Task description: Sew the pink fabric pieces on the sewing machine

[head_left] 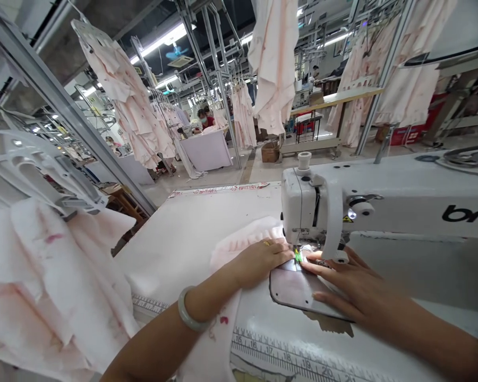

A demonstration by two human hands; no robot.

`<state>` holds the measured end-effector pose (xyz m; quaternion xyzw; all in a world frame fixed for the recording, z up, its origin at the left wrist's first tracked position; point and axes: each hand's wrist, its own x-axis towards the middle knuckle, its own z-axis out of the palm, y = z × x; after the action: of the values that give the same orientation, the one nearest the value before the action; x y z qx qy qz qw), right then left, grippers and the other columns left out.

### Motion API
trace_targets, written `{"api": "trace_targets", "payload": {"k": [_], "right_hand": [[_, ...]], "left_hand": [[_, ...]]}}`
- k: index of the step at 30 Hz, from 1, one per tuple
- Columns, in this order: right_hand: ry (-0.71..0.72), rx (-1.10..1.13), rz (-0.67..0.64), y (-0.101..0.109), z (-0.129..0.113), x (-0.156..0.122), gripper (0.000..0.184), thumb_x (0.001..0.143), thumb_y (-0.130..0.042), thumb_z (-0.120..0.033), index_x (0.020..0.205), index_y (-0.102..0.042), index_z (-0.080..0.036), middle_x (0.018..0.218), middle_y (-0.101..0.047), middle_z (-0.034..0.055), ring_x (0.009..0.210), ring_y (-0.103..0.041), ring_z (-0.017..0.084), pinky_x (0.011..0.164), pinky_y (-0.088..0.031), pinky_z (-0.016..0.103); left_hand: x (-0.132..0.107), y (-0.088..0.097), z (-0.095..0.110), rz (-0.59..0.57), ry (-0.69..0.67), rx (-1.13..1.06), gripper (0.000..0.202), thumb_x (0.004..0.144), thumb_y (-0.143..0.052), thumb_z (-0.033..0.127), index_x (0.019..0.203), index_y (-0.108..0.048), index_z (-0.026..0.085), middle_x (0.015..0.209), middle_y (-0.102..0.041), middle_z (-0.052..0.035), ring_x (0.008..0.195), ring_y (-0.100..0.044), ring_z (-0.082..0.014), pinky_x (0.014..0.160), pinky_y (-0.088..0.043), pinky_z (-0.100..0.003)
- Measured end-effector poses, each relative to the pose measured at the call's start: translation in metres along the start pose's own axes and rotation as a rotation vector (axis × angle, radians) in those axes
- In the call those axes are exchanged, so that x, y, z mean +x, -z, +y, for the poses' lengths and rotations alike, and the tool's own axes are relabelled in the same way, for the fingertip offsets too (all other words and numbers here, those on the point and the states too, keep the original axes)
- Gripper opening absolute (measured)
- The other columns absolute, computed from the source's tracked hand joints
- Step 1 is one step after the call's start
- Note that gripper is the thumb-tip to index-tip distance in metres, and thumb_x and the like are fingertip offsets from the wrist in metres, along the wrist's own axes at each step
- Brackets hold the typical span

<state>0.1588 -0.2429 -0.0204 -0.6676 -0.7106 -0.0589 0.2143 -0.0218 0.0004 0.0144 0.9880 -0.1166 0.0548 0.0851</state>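
A white sewing machine (302, 207) stands on the table, a small bright green part at its lit needle area. Pale pink fabric (239, 249), gathered along its far edge, runs from there under my left hand and over the table's near edge. My left hand (258, 262) lies flat on this fabric, its fingertips just left of the needle. A bracelet is on that wrist. My right hand (344, 281) is on the other side of the needle, fingers spread, partly behind the machine's front lever. Its fingertips are close to the presser foot; whether they touch cloth I cannot tell.
A measuring tape (287, 355) runs along the table's near edge. At left, pale garment pieces (63, 276) hang from a grey plastic hanger clamp (43, 170). More pink pieces (274, 63) hang overhead beyond the table. A cardboard box (270, 152) sits on the floor; a person (205, 119) sits farther back.
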Motion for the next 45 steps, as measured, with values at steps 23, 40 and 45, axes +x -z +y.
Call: {"api": "trace_targets", "payload": {"k": [23, 40, 45], "right_hand": [[0.012, 0.054, 0.081, -0.004, 0.010, 0.000, 0.033, 0.112, -0.062, -0.044, 0.142, -0.072, -0.036, 0.123, -0.086, 0.0050, 0.113, -0.082, 0.030, 0.138, -0.030, 0.059], [0.317, 0.077, 0.177, 0.012, -0.033, 0.005, 0.027, 0.115, -0.059, -0.035, 0.136, -0.075, -0.030, 0.114, -0.083, 0.0055, 0.109, -0.078, 0.026, 0.111, -0.058, 0.049], [0.274, 0.139, 0.035, 0.016, -0.036, 0.010, 0.020, 0.114, -0.063, -0.040, 0.124, -0.078, -0.031, 0.114, -0.084, 0.0040, 0.108, -0.078, 0.025, 0.112, -0.057, 0.046]], "left_hand": [[0.016, 0.015, -0.074, 0.032, 0.241, -0.004, 0.049, 0.103, -0.047, 0.005, 0.140, -0.076, 0.018, 0.150, -0.076, -0.0135, 0.149, -0.065, -0.0222, 0.134, -0.047, -0.048], [-0.001, 0.035, 0.053, -0.208, 0.406, -0.311, 0.032, 0.106, -0.070, 0.043, 0.086, -0.064, 0.020, 0.088, -0.070, -0.0027, 0.089, -0.070, -0.0229, 0.081, -0.055, -0.033], [0.012, 0.036, 0.049, -0.203, 0.613, -0.440, 0.028, 0.107, -0.069, 0.048, 0.117, -0.067, 0.022, 0.096, -0.075, -0.0008, 0.090, -0.074, -0.0239, 0.077, -0.055, -0.033]]}}
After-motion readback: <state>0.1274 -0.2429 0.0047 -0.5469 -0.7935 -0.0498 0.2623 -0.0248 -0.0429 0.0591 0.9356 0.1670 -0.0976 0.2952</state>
